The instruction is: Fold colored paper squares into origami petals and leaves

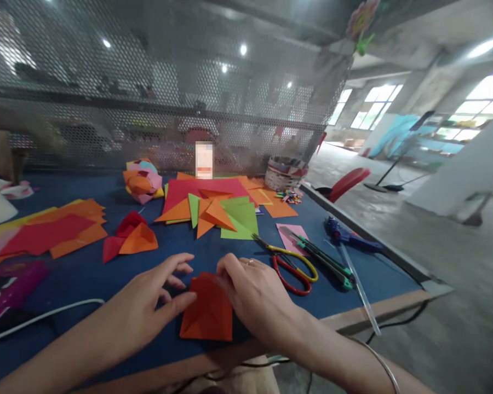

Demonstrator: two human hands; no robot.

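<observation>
In the head view, folded red-orange square paper (207, 317) lies on the dark-blue desk (86, 273) between both hands. The left hand (152, 298) is spread, thumb tip over its left edge; the right hand (258, 295), fingers bunched, covers its upper right edge, grip unclear.

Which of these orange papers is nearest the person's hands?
The folded orange paper between the left hand and right hand; the other orange pieces lie farther back on the table.
</observation>
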